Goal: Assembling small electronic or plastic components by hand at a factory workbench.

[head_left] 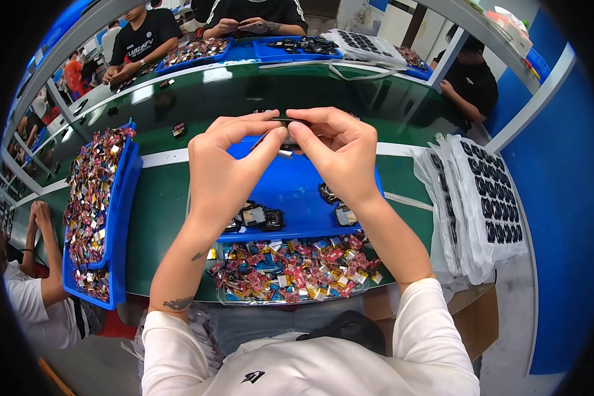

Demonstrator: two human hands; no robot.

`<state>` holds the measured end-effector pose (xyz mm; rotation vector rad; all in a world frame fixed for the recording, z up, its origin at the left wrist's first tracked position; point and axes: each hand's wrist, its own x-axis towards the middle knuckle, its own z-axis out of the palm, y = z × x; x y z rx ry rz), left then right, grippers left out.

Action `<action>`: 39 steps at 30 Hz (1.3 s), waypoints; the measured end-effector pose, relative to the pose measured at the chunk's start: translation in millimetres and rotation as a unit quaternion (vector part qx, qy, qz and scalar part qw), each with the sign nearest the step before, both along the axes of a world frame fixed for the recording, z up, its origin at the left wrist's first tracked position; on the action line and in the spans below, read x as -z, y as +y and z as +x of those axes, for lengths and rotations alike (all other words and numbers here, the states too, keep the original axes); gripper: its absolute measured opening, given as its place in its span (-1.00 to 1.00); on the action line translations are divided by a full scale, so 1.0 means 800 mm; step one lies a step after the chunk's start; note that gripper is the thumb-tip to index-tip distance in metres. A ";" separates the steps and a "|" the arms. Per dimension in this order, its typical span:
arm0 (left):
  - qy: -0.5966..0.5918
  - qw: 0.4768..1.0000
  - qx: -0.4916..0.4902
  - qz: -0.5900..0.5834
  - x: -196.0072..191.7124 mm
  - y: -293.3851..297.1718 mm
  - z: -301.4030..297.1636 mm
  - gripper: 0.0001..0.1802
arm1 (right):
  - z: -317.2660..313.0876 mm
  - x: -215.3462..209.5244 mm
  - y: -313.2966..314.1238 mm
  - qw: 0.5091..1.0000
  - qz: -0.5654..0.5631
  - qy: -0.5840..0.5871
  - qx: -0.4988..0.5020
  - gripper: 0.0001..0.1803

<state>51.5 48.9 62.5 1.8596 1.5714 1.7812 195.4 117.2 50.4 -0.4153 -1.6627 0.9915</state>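
My left hand (pixel 234 155) and my right hand (pixel 336 148) meet above a blue tray (pixel 284 188). Pinched between both hands' fingertips is a small black part (pixel 288 121), mostly covered by the fingers, so its exact kind cannot be made out. A small silvery-white piece (pixel 284 153) shows just under the left fingers. Inside the tray, black device housings with grey insides (pixel 261 216) lie beneath my left wrist, and another housing (pixel 344 214) is by my right forearm. Nearest my lap, a heap of red circuit boards with small silver and blue cells (pixel 297 270) fills a shallow transparent tray.
A blue bin (pixel 133 181) heaped with similar boards stands at the left. To the right are stacked white trays (pixel 468 198) of black parts. Beyond runs a green conveyor belt (pixel 244 86) with metal posts (pixel 538 96); several co-workers sit around it.
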 end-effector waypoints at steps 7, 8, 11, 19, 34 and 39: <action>-0.016 1.000 0.022 -0.007 -0.007 -0.007 -0.004 -0.87 | 0.009 -0.008 0.009 0.992 -0.116 0.037 -0.038 -0.81; -0.004 1.000 0.024 -0.014 -0.006 -0.005 -0.004 -0.87 | 0.009 -0.011 0.007 0.992 -0.116 0.038 -0.038 -0.81; -0.006 0.998 0.044 -0.048 -0.004 -0.005 -0.002 -0.87 | 0.012 -0.013 0.008 0.983 -0.163 0.060 -0.068 -0.80; -0.213 0.946 0.207 -0.134 0.005 0.002 -0.009 -0.80 | 0.007 -0.001 0.006 0.999 -0.036 0.039 0.004 -0.82; -0.320 0.912 0.210 -0.148 0.011 0.006 -0.002 -0.73 | 0.008 -0.004 -0.003 0.997 -0.021 0.061 -0.041 -0.80; -0.312 0.926 0.167 -0.129 0.004 0.004 0.004 -0.57 | 0.007 -0.006 -0.006 0.997 -0.023 0.069 -0.033 -0.82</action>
